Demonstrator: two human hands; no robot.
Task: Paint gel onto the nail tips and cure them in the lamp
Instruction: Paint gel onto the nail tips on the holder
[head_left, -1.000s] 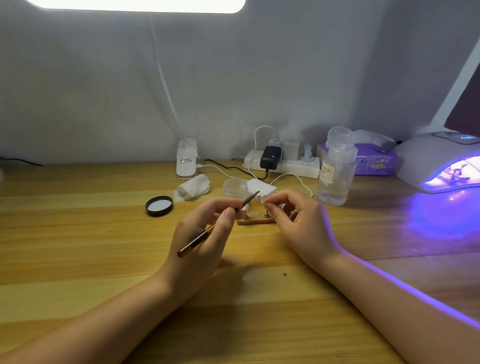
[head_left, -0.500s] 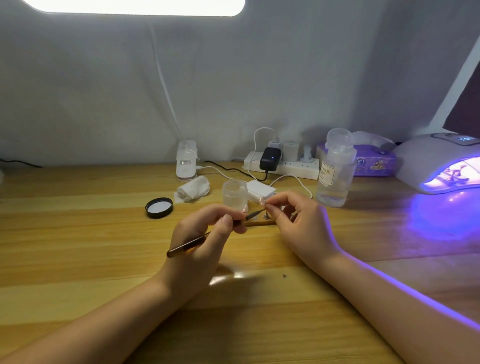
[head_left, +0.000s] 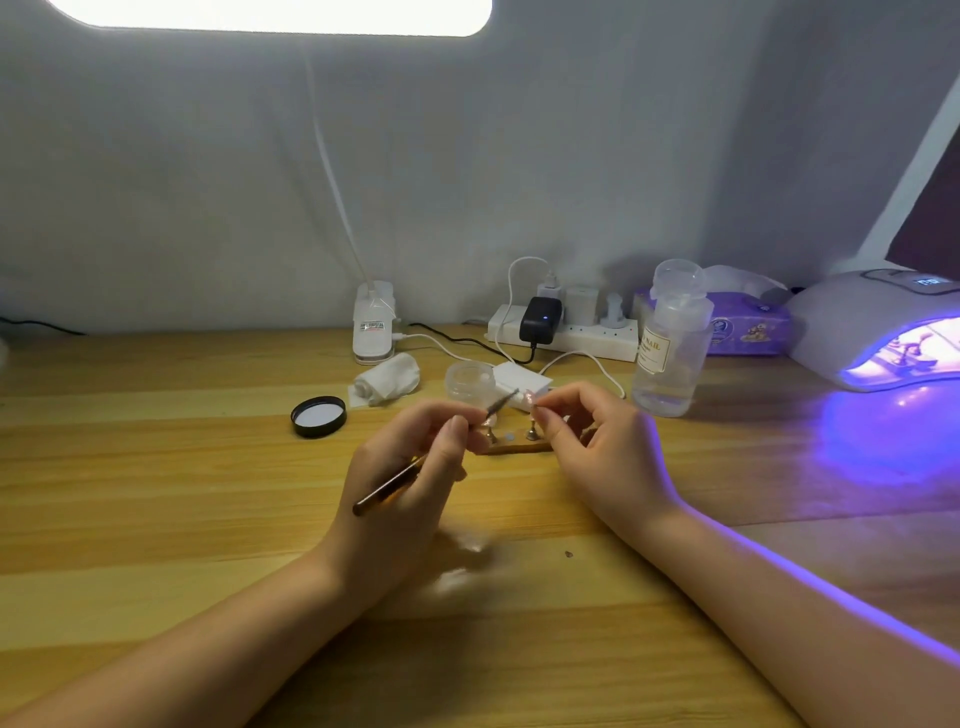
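Your left hand (head_left: 410, 467) pinches a slim gel brush (head_left: 431, 457) between thumb and fingers (head_left: 457, 431), pen-fashion; its long axis runs from the near-left handle end up to the bristles at far right. Your right hand (head_left: 597, 447) pinches a small clear nail tip (head_left: 529, 397) at its fingertips, raised above the tabletop (head_left: 156, 493). The relation that matters is this: the nail tip lies just to the right of the bristles, nearly touching, so the coming stroke looks like a short reach along the brush's own axis. The brush hand is the one to travel while the right hand holds the piece steady. Directly beneath, between your hands, sits a little wooden stand (head_left: 514, 446) with small metal pegs. Just behind the brush end stands an open clear jar (head_left: 470, 382), probably the gel, with its black lid (head_left: 318, 415) lying apart to the left, beside a rolled white wipe (head_left: 387, 384). Farther right is a clear pump bottle (head_left: 670, 353) whose label reads "NAIL"; the smaller print is too fine to read. Behind it lies a purple tissue pack (head_left: 748, 327) with illegible printing. At the far right the curing lamp (head_left: 872, 322) glows violet, with items inside, well apart from your hands.
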